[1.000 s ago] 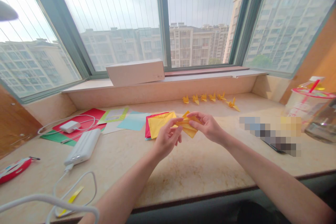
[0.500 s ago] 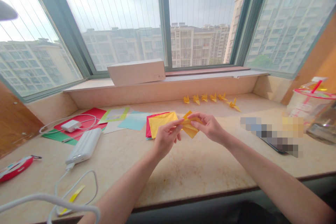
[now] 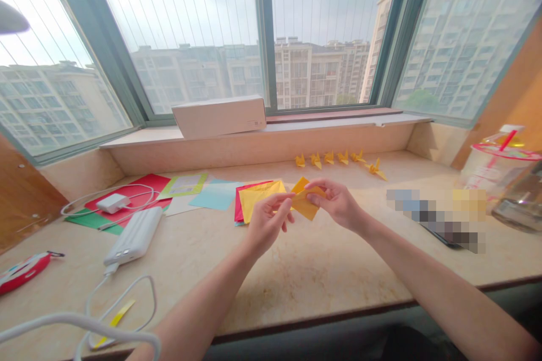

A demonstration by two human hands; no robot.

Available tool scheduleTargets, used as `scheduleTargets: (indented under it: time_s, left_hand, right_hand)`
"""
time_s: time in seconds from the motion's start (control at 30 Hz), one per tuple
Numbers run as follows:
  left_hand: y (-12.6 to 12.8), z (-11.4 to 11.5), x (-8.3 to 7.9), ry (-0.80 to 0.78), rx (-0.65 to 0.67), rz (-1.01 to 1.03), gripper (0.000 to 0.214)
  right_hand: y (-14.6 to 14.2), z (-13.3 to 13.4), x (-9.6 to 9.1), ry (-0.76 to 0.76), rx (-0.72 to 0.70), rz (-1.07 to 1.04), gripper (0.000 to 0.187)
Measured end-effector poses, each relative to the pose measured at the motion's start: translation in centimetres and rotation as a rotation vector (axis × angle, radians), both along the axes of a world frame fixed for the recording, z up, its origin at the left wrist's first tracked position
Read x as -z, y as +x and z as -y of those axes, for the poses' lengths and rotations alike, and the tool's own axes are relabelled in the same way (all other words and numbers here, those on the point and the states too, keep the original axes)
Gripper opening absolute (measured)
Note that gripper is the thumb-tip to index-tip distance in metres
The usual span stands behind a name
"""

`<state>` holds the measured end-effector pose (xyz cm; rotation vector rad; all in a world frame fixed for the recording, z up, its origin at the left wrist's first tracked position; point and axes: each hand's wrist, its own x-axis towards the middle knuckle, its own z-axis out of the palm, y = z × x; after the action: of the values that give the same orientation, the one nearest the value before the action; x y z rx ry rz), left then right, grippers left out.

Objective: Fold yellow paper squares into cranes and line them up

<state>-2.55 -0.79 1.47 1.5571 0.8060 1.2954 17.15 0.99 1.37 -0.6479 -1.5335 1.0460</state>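
A partly folded piece of yellow-orange paper (image 3: 303,205) is held above the stone counter (image 3: 305,271) between both hands. My left hand (image 3: 266,224) pinches its left edge with thumb and forefinger. My right hand (image 3: 334,203) grips its right side, fingers curled over the top. Just behind the hands lies a small stack of yellow and red paper sheets (image 3: 256,197).
Several small yellow origami cranes (image 3: 339,158) stand in a row near the back wall. Coloured sheets (image 3: 139,194), a white charger (image 3: 112,203), a white power bank (image 3: 134,237) and cables lie at left. A plastic cup with straw (image 3: 495,169) stands at right; a white box (image 3: 219,115) sits on the sill.
The folded paper has been pressed flatter and turned slightly between the fingers. Both hands stay in about the same place above the counter.
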Motion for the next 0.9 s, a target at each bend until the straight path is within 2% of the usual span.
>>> scheduleTargets:
  time_s: [0.23,0.37,0.5,0.7,0.9]
  left_hand:
    - [0.13,-0.53,-0.01,-0.03,0.02,0.042,0.038]
    - [-0.01,-0.5,0.07,0.021,0.076,0.007,0.033]
    - [-0.1,-0.13,0.12,0.057,0.126,-0.039,0.024]
    - [0.02,0.04,0.08,0.107,0.095,0.003,0.022]
    - [0.01,-0.55,0.47,0.17,0.037,0.04,0.023]
  right_hand:
    - [0.11,-0.19,0.41,-0.031,-0.009,0.005,0.025]
    - [0.17,-0.21,0.37,-0.059,-0.016,0.002,0.029]
    - [0.09,-0.15,0.26,-0.022,0.006,0.024,0.03]
    - [0.37,-0.2,-0.1,-0.055,-0.032,-0.04,0.038]
    - [0.64,-0.38,0.04,-0.051,-0.077,-0.019,0.044]
